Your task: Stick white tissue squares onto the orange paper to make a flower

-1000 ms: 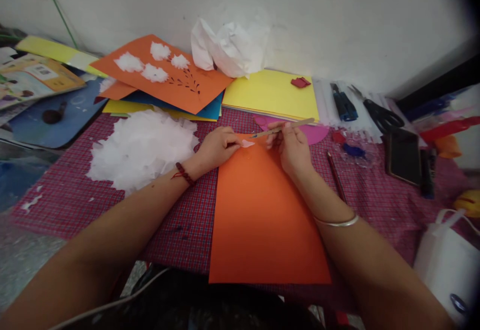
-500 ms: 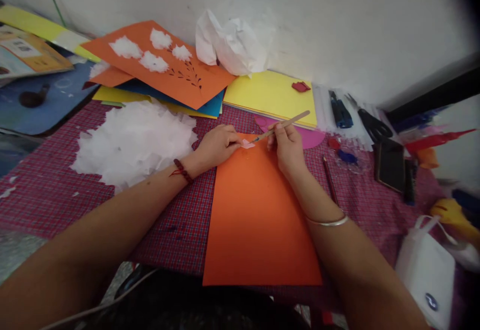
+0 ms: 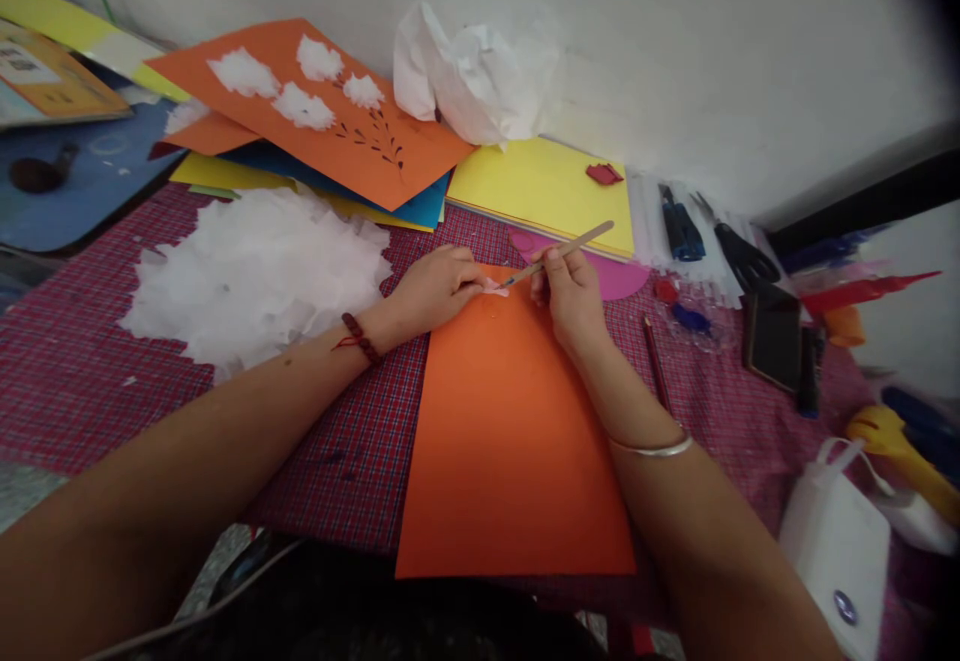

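Note:
An orange paper sheet lies lengthwise before me on the checked cloth. At its far end my left hand pinches a small whitish-pink scrap of paper. Held between the thumb and fingers of my right hand is a flat wooden craft stick, slanting up to the right. The stick's lower tip looks bluish and meets the scrap. Left of my left hand spreads a large heap of white tissue paper pieces.
Behind the heap rests an orange sheet with white tufts and dark leaf marks. Crumpled white paper sits by the wall, behind yellow paper. To the right are scissors, a pencil, a phone and a white case.
The view has shifted slightly. The stick's tip has moved a little left along the scrap, while both hands keep their holds.

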`<action>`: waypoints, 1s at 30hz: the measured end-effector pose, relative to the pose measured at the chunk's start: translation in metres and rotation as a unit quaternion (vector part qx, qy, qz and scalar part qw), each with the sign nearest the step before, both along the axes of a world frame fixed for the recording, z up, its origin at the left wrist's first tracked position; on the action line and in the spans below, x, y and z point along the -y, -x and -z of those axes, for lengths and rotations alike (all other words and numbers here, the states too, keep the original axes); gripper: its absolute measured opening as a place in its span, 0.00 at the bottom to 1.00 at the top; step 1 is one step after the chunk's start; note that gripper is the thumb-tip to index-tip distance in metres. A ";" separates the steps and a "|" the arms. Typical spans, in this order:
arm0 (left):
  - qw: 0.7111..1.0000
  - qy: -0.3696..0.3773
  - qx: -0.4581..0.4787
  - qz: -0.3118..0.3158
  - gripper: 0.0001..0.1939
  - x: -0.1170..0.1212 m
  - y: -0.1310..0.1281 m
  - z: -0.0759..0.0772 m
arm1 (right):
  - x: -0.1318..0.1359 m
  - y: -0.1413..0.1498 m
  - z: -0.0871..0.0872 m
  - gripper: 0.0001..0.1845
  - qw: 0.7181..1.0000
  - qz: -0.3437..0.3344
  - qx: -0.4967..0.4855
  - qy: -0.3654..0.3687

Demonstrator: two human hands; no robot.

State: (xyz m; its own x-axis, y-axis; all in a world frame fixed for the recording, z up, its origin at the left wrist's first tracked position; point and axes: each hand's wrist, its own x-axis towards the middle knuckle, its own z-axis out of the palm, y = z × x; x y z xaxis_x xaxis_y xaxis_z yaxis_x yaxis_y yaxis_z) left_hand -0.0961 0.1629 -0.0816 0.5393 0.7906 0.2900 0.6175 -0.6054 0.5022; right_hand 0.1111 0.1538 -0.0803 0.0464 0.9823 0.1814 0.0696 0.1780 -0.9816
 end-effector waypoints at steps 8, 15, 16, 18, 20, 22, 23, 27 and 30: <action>1.000 -0.002 -0.006 0.002 0.13 0.001 -0.002 -0.003 | 0.001 0.001 0.000 0.24 1.000 -0.007 0.000 -0.003; 1.000 0.018 -0.021 -0.002 0.14 0.002 -0.003 -0.007 | 0.001 0.001 0.000 0.23 1.000 0.001 0.009 0.005; 1.000 0.019 -0.020 -0.003 0.14 0.002 -0.003 -0.007 | 0.001 0.001 0.000 0.23 1.000 0.002 0.014 0.007; 1.000 0.017 -0.017 -0.005 0.14 0.003 -0.003 -0.007 | 0.000 0.001 0.000 0.23 1.000 -0.002 0.025 0.010; 1.000 0.013 -0.013 -0.004 0.14 0.003 -0.003 -0.007 | 0.000 0.001 0.000 0.23 0.999 -0.008 0.030 0.008; 1.000 0.008 -0.011 -0.002 0.13 0.002 -0.003 -0.005 | -0.001 0.001 0.000 0.25 1.000 -0.011 0.028 0.002; 1.000 0.006 -0.009 -0.001 0.13 0.002 -0.003 -0.004 | -0.001 0.001 0.001 0.25 1.000 -0.011 0.026 0.000; 1.000 -0.001 0.001 -0.002 0.12 0.000 -0.003 0.000 | -0.001 0.001 0.001 0.25 0.999 -0.008 0.031 0.003; 1.000 -0.002 0.006 0.001 0.12 -0.001 -0.003 0.001 | 0.000 0.001 0.000 0.25 0.999 -0.005 0.040 0.010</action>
State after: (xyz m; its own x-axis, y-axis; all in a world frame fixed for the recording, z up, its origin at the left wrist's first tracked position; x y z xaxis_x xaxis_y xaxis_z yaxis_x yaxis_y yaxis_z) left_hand -0.0928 0.1637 -0.0830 0.5369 0.7886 0.2998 0.6111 -0.6085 0.5062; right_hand 0.1097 0.1539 -0.0804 0.0236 0.9861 0.1643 0.1468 0.1591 -0.9763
